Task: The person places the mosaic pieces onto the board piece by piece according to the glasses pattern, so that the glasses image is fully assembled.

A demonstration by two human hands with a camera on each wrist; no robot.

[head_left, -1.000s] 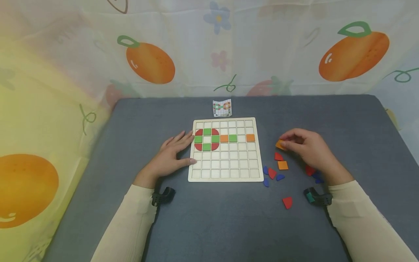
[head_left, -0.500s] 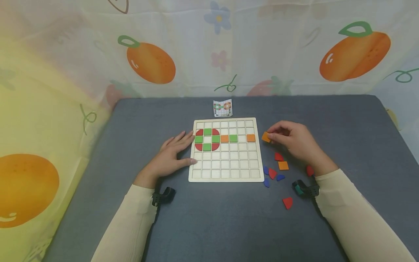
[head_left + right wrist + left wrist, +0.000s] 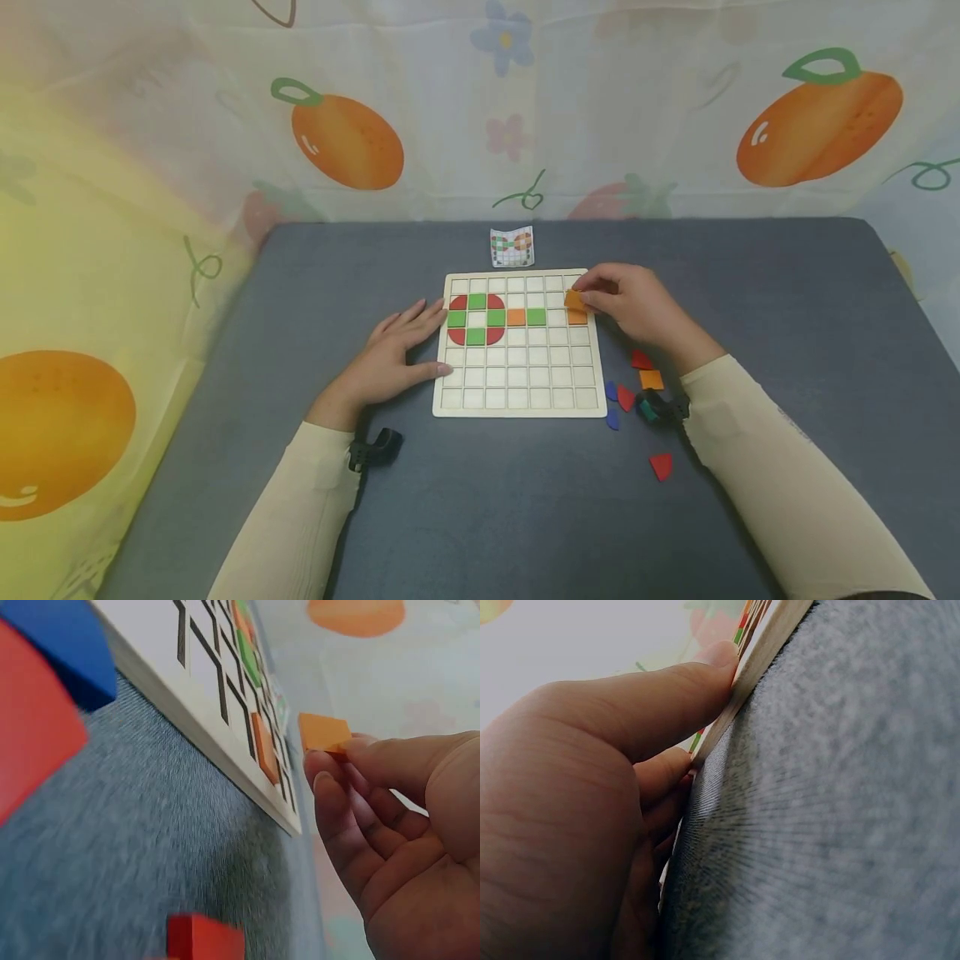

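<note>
My right hand [image 3: 626,298] pinches an orange square tile [image 3: 574,300] between thumb and fingers, over the right side of the wooden grid board [image 3: 517,400]. In the right wrist view the held orange tile [image 3: 325,733] is tilted and clear of the board. Just below it in the head view, another orange tile [image 3: 577,317] lies in a cell. My left hand [image 3: 390,354] rests with spread fingers at the board's left edge, thumb on the rim. Green squares and red quarter-rounds form a ring at the board's upper left; an orange tile [image 3: 516,317] and a green tile [image 3: 536,317] follow rightward.
A small printed pattern card [image 3: 512,247] lies behind the board. Right of the board are a loose orange tile [image 3: 651,380], red pieces such as one red piece [image 3: 661,467] nearer the front, and blue pieces [image 3: 612,419]. A patterned curtain [image 3: 450,100] hangs behind the grey table.
My right hand has carried the orange tile leftward and away from me, from beside the loose pieces to over the board's right side. The left hand stays in place.
</note>
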